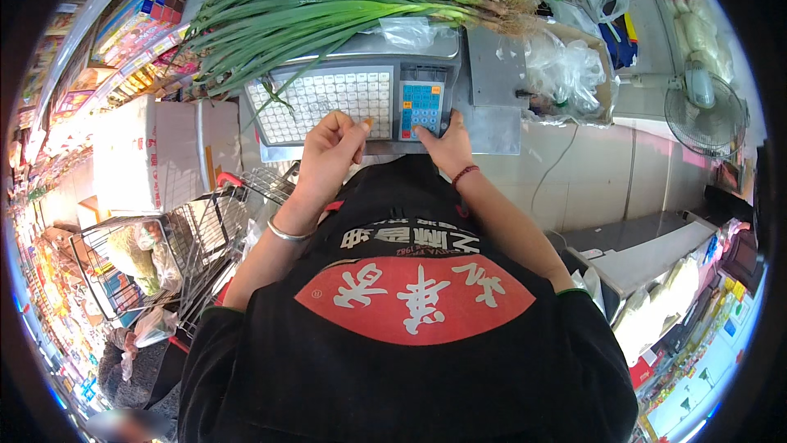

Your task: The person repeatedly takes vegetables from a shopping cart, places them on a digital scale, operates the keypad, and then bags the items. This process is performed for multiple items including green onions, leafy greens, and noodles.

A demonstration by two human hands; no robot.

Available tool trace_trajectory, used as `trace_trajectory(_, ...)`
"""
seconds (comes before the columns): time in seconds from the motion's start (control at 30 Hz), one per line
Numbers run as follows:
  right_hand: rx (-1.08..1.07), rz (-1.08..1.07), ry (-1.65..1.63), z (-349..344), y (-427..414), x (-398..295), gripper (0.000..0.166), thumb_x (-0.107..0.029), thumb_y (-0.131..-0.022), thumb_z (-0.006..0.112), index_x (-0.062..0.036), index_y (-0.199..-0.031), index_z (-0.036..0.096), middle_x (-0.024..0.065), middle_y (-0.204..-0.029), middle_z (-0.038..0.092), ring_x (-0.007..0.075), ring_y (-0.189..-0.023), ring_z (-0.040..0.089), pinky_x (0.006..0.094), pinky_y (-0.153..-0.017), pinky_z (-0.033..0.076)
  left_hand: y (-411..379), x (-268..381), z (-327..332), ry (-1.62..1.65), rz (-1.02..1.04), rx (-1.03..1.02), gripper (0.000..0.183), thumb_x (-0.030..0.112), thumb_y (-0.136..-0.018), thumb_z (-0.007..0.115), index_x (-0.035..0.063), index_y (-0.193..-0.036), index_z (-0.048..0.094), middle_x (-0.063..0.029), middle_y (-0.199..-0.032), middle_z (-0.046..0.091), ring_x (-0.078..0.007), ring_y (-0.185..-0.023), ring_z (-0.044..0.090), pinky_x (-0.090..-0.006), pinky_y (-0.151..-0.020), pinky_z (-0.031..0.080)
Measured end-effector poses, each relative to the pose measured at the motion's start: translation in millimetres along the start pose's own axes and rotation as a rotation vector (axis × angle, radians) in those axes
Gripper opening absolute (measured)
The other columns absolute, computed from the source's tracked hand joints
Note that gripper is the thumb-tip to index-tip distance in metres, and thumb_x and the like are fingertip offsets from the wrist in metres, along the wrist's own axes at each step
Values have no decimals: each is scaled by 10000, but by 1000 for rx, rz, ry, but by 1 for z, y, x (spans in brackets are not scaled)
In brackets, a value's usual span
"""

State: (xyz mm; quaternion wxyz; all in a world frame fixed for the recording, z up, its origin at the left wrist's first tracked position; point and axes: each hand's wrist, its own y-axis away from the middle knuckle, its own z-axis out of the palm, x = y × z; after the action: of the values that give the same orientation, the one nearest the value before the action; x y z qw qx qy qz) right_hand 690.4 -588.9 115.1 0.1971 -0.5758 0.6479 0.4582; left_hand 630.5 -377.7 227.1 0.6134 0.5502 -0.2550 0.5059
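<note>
A weighing scale's white key panel [332, 99] and blue keypad [421, 108] lie before me. My left hand [338, 145] is over the panel's near right edge, thumb and forefinger pinched on a small yellowish piece [369, 122] that I cannot identify. My right hand [449, 142] rests at the keypad's near right corner, thumb on or just over the lower keys and the other fingers around the housing's side; it appears to hold nothing. Long green onions [320, 9] lie across the scale's metal plate [455, 46], roots to the right, with clear plastic [409, 31] around the bundle.
Right of the scale stands a cardboard box [605, 62] of crumpled clear bags, with a fan [704, 111] beyond. At left are a white carton [126, 157] and a metal shopping cart [178, 258] holding bagged produce. Another person's sleeve [123, 363] shows at lower left.
</note>
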Motion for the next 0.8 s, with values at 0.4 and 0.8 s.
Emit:
trace_trajectory(0.4, 321, -207, 122, 14, -24, -4, 803, -341, -731, 810, 53, -1325, 441, 219, -1274, 531, 343, -1179, 515, 405, -957, 460, -3, -11, -1, -151, 69, -22, 183, 93, -929, 632, 80, -818, 487, 10, -708, 530, -60, -595, 476, -209, -523, 388)
trace_trajectory(0.8, -121, 432, -1311, 0, -31, -67, 136, -211, -929, 661, -83, -958, 626, 98, -898, 706, 171, -731, 633, 323, -672, 510, -127, 165, 55, -1446, 1351, 53, 461, 62, -786, 709, 115, -1228, 588, -142, -1340, 521, -314, -1260, 467, -447, -1060, 372)
